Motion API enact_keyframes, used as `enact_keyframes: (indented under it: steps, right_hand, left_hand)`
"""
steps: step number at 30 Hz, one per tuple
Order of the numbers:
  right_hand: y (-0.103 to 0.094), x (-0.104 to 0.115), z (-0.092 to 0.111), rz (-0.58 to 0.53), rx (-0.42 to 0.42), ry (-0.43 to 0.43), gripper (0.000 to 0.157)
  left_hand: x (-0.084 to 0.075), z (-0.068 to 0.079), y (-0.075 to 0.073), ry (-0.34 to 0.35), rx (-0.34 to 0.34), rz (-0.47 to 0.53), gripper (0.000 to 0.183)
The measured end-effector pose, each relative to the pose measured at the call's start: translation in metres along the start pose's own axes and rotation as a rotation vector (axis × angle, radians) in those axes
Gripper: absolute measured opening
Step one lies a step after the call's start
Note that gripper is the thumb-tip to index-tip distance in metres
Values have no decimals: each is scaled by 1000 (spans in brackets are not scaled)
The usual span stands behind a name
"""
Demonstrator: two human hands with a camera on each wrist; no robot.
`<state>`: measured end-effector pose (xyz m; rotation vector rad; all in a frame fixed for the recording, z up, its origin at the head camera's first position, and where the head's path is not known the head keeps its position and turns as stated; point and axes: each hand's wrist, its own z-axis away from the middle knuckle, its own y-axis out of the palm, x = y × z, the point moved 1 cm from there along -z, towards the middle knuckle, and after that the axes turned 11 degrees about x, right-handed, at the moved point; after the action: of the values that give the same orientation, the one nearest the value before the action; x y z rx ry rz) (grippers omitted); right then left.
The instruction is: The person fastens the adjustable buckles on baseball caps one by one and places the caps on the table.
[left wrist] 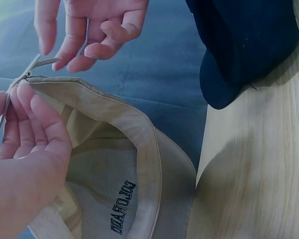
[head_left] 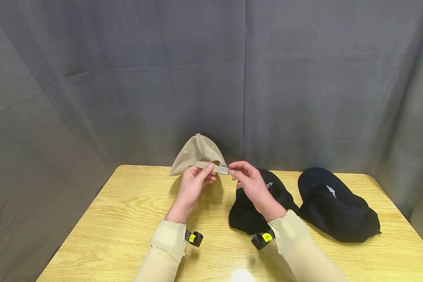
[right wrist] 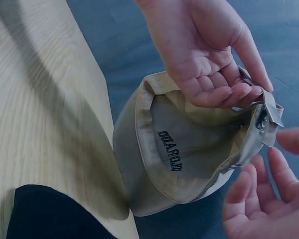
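A beige baseball cap is held up near the table's back edge, its back turned toward me. My left hand pinches the cap's back strap between thumb and fingers. At the strap's right end, beside a small white patch, is my right hand. In the right wrist view that hand's thumb and fingers stand apart around the strap's tip. Dark lettering inside the cap appears reversed in the left wrist view.
A black cap with white lettering lies on the wooden table, partly behind my right forearm. Farther right lies a dark cap with a white logo. A grey curtain hangs behind the table.
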<state>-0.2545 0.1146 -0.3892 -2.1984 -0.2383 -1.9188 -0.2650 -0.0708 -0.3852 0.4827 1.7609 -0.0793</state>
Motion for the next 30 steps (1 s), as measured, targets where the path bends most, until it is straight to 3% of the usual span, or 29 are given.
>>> enact_keyframes:
  steps: [8, 19, 30]
  right_hand:
    - [4, -5, -1, -24, 45, 19, 25]
    - [7, -3, -1, -69, 11, -7, 17]
    - [7, 2, 0, -30, -27, -45, 14]
  left_hand:
    - [0, 1, 1, 2, 11, -2, 17]
    - [1, 1, 1, -10, 23, 41, 10]
    - [2, 0, -9, -76, -23, 99, 37]
